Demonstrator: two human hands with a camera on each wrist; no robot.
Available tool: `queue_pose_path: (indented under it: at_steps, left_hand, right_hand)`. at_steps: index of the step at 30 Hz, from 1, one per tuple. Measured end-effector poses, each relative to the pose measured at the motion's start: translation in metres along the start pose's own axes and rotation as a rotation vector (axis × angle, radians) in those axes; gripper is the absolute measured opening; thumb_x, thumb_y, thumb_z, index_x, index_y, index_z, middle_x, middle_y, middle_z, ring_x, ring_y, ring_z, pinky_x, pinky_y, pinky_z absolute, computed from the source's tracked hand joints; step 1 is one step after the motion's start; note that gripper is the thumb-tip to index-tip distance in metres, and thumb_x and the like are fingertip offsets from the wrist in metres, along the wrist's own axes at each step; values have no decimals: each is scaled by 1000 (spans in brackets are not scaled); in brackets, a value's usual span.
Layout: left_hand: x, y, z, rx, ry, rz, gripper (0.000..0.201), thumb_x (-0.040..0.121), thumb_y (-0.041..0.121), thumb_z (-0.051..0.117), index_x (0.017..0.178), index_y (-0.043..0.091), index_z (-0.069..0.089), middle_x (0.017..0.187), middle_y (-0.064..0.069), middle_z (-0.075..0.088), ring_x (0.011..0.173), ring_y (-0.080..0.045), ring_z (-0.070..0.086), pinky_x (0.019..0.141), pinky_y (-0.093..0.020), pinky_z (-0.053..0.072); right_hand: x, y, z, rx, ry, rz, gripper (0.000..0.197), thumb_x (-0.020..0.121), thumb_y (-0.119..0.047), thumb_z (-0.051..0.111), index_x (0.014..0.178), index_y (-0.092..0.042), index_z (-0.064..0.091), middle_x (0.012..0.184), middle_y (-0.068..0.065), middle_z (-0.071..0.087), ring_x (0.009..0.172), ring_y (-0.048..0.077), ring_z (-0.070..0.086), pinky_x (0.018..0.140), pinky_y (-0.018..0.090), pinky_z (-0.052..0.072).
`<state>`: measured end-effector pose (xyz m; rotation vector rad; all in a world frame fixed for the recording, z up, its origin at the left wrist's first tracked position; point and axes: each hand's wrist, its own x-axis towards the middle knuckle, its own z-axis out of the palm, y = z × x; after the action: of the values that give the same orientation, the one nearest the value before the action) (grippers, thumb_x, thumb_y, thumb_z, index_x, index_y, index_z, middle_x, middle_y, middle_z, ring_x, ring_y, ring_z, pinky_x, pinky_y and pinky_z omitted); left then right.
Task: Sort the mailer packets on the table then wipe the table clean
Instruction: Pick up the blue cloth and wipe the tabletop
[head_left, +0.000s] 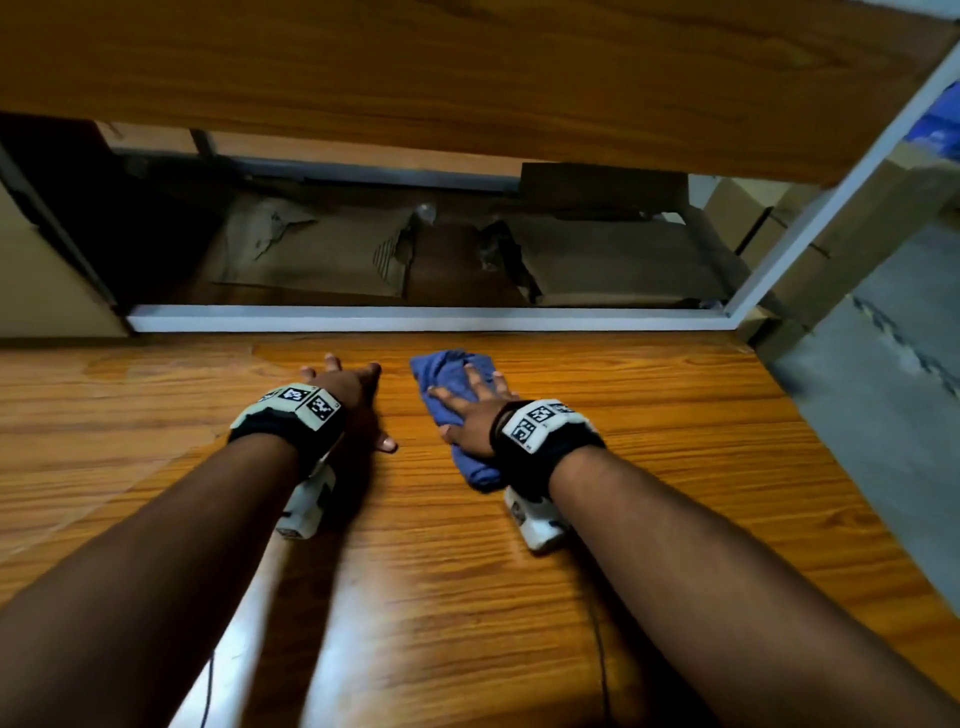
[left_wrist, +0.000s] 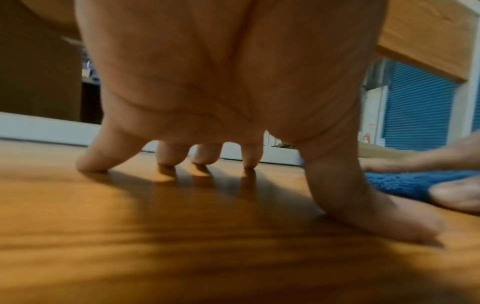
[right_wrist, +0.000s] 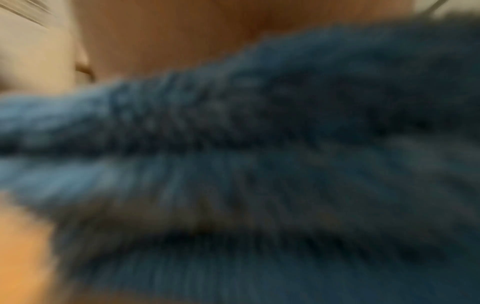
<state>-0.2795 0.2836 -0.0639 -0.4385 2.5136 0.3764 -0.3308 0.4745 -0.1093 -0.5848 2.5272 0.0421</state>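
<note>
A blue cloth (head_left: 452, 384) lies bunched on the wooden table (head_left: 649, 426), near its far edge. My right hand (head_left: 470, 400) presses flat on the cloth with straight, spread fingers. The same blue cloth (right_wrist: 259, 154) fills the blurred right wrist view. My left hand (head_left: 348, 387) stands just left of the cloth, propped on its spread fingertips (left_wrist: 166, 158) on the bare wood, thumb (left_wrist: 363, 205) out toward the cloth (left_wrist: 405, 183). No mailer packets are in view.
A white rail (head_left: 426, 318) runs along the table's far edge, with a white post (head_left: 841, 182) rising at the right. Behind the rail lie crumpled brown cardboard sheets (head_left: 322, 249). Cardboard boxes (head_left: 852, 228) stand on the grey floor to the right.
</note>
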Motion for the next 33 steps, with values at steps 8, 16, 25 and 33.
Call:
queue_pose_path:
  at_steps: [8, 16, 25, 33]
  left_hand:
    - [8, -1, 0, 63, -31, -8, 124, 61, 52, 83, 152, 38, -1, 157, -15, -20, 141, -49, -13, 111, -66, 15]
    - [14, -1, -1, 67, -38, -16, 127, 59, 53, 85, 150, 42, -2, 157, -13, -22, 141, -48, -13, 110, -67, 14]
    - [6, -4, 0, 23, -10, 10, 123, 60, 51, 85, 152, 39, 4, 159, -11, -17, 143, -45, -11, 112, -65, 13]
    - [7, -3, 0, 28, -3, 8, 122, 60, 52, 84, 152, 38, 4, 159, -11, -17, 143, -45, -10, 112, -64, 15]
  right_hand:
    - [24, 103, -38, 130, 122, 381, 66, 90, -60, 29, 147, -46, 0, 157, 14, -21, 145, 43, -2, 116, 54, 8]
    - [31, 3, -33, -46, 140, 107, 63, 95, -46, 35, 149, -36, 5, 155, 17, -24, 142, 46, -15, 115, 59, 2]
    - [48, 28, -51, -97, 9, -49, 64, 96, -50, 40, 150, -45, 6, 161, 10, -11, 147, 34, -10, 119, 47, 0]
    - [40, 40, -36, 82, 67, 187, 63, 94, -53, 34, 148, -48, 2, 159, 0, -22, 145, 37, -17, 117, 54, -3]
